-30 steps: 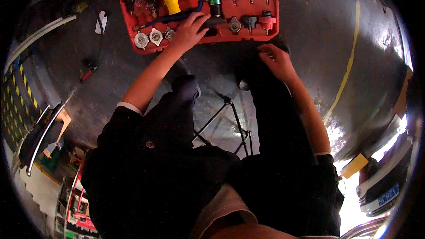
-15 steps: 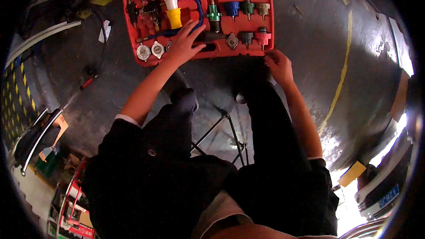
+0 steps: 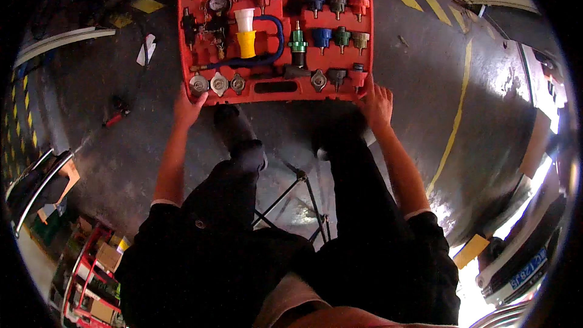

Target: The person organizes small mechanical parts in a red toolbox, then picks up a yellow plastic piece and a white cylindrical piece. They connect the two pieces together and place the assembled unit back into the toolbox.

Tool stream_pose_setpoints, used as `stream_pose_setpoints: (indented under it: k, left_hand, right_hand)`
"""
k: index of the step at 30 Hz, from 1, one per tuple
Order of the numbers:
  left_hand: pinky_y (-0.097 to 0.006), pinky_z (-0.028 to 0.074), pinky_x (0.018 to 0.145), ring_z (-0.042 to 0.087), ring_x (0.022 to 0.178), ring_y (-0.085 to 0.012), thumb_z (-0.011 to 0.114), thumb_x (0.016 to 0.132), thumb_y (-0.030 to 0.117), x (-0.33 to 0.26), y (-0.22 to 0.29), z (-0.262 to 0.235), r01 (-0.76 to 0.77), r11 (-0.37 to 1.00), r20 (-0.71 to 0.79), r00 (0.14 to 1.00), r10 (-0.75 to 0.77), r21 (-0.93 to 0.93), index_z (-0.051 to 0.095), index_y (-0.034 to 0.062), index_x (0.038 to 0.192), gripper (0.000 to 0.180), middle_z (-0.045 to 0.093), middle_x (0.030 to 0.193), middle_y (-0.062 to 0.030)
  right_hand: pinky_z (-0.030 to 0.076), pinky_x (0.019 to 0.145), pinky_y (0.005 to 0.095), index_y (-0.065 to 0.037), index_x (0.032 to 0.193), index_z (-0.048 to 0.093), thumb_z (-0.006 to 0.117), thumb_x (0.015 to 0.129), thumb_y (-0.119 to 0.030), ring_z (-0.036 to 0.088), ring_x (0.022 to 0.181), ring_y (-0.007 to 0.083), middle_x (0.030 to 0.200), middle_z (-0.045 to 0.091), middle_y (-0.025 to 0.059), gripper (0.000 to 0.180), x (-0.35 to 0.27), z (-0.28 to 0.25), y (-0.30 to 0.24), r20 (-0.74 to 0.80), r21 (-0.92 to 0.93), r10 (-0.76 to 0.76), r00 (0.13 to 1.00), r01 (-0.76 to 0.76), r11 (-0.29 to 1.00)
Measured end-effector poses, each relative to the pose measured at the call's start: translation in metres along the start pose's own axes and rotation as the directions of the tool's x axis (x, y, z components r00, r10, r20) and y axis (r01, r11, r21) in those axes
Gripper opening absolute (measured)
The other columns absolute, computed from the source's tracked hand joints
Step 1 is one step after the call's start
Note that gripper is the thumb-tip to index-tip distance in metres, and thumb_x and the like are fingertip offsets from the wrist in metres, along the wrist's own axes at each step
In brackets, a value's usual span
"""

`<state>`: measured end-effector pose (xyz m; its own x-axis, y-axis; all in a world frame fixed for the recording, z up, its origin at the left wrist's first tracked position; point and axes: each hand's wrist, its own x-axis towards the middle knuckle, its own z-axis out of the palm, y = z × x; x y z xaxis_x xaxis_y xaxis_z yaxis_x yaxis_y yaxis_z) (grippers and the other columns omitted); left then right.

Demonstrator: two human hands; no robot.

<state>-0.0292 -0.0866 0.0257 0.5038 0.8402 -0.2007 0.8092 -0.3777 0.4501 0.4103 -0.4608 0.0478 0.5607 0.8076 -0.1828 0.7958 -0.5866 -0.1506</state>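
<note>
My left hand (image 3: 187,109) has shifted off the caps to the red case's (image 3: 274,88) near-left corner, my right hand (image 3: 378,106) gripping its near-right corner, the case's length spanning both grips.

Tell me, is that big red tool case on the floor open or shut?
Open. The red case lies flat with its coloured caps, gauge and blue hose showing in their slots. The left hand and right hand grip its near corners.

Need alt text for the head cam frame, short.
Seen from above, a person's left hand and right hand grip the near corners of an open red tool case lying on a dark floor, its slots filled with coloured caps, a gauge and a blue hose. Their dark-trousered legs fill the lower frame.
</note>
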Motion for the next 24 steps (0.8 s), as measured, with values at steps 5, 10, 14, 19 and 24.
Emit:
stream_pose_setpoints:
  k: [5, 10, 14, 19, 24]
  left_hand:
    - [-0.043, 0.049, 0.101, 0.062, 0.119, -0.0399, 0.076, 0.084, 0.048, 0.009, 0.020, -0.007, 0.174, 0.979, 0.121, 0.979, -0.161, -0.109, 0.042, -0.0076, 0.145, 0.089, 0.063, 0.127, -0.0282]
    - [-0.043, 0.046, 0.105, 0.057, 0.126, -0.0420, 0.073, 0.084, 0.051, 0.020, -0.008, 0.000, 0.183, 0.982, 0.197, 0.965, -0.171, -0.044, 0.038, -0.0080, 0.148, 0.094, 0.057, 0.136, -0.0308]
    - [-0.043, 0.041, 0.110, 0.051, 0.133, -0.0436, 0.072, 0.086, 0.049, 0.024, -0.023, 0.005, 0.151, 0.988, 0.247, 0.957, -0.154, 0.031, 0.035, -0.0086, 0.150, 0.094, 0.053, 0.141, -0.0313]
    - [-0.043, 0.044, 0.108, 0.055, 0.130, -0.0399, 0.072, 0.089, 0.040, 0.016, 0.019, -0.055, 0.146, 0.983, 0.188, 0.974, -0.123, -0.114, 0.041, -0.0021, 0.149, 0.080, 0.056, 0.140, -0.0274]
    - [-0.038, 0.053, 0.092, 0.069, 0.107, -0.0319, 0.069, 0.094, 0.024, -0.007, 0.148, -0.200, -0.033, 0.877, 0.136, 0.985, 0.111, -0.479, 0.054, 0.0043, 0.138, 0.051, 0.067, 0.123, -0.0203]
  right_hand:
    - [0.041, 0.103, 0.0470, -0.005, 0.152, 0.037, 0.077, 0.079, -0.037, 0.061, 0.108, 0.0285, 0.109, 0.065, 0.0092, 0.089, -0.001, 0.005, 0.006, -0.043, -0.105, -0.062, 0.997, 0.057, 0.993]
    - [0.042, 0.102, 0.0472, -0.004, 0.152, 0.037, 0.078, 0.078, -0.033, 0.061, 0.108, 0.0291, 0.115, 0.063, 0.0093, 0.089, -0.005, -0.002, 0.003, -0.070, -0.094, -0.093, 0.993, 0.086, 0.992]
    - [0.045, 0.098, 0.0488, -0.014, 0.154, 0.037, 0.077, 0.080, -0.033, 0.059, 0.116, 0.0319, 0.124, 0.062, 0.0120, 0.087, -0.005, -0.017, -0.010, 0.106, -0.023, 0.102, 0.989, -0.101, 0.995]
    - [0.051, 0.092, 0.0479, -0.017, 0.146, 0.047, 0.075, 0.080, -0.022, 0.062, 0.111, 0.0342, 0.119, 0.064, 0.0136, 0.072, -0.014, -0.082, -0.006, 0.100, 0.054, 0.029, 0.995, -0.035, 0.998]
    - [0.056, 0.087, 0.0427, -0.008, 0.124, 0.065, 0.072, 0.084, -0.020, 0.070, 0.095, 0.0322, 0.102, 0.071, 0.0163, 0.042, -0.032, -0.188, -0.015, 0.049, 0.427, -0.015, 0.999, -0.008, 0.904]
